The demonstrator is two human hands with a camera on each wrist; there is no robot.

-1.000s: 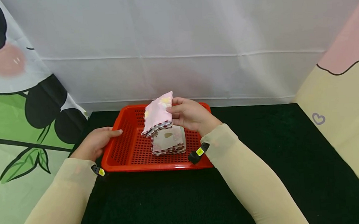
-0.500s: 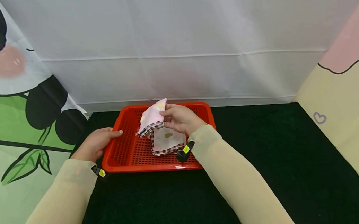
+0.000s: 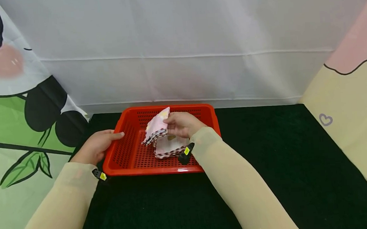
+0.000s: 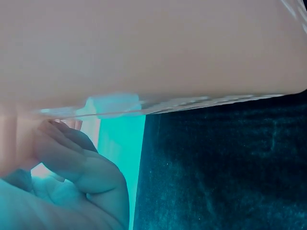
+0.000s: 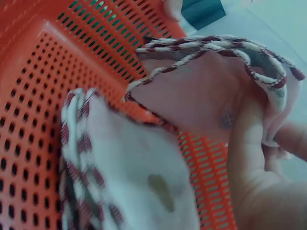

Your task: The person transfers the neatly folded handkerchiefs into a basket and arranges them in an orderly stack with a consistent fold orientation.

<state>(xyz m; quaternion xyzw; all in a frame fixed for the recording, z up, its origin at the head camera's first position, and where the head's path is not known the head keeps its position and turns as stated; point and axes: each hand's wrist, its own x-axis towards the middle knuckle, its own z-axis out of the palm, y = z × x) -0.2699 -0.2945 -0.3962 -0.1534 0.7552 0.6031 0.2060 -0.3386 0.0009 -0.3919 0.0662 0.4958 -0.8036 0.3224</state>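
My left hand (image 3: 97, 147) grips the left rim of a red perforated plastic basket (image 3: 155, 171), thumb over the edge. In the left wrist view its curled fingers (image 4: 100, 167) sit below the basket's side (image 4: 158, 48). My right hand (image 3: 184, 124) pinches a folded pink cloth (image 3: 157, 125) with checked edging and yellow patches, tilted above the basket floor. Under it lies a folded whitish cloth (image 3: 171, 145), checked along the edge too, with a brownish spot. In the right wrist view the pink cloth (image 5: 192, 91) hangs beside the whitish one (image 5: 134, 163), its layers parted slightly.
The basket stands on a dark green cloth-covered table (image 3: 164, 208), near the back edge. A white sheet (image 3: 178, 40) hangs behind. Printed cartoon fabric (image 3: 14, 115) borders the left, and a pink-and-cream one (image 3: 348, 99) borders the right.
My right hand has moved left and lower with the pink cloth, which now sits closer to the whitish cloth. The left hand and the basket stay in place.
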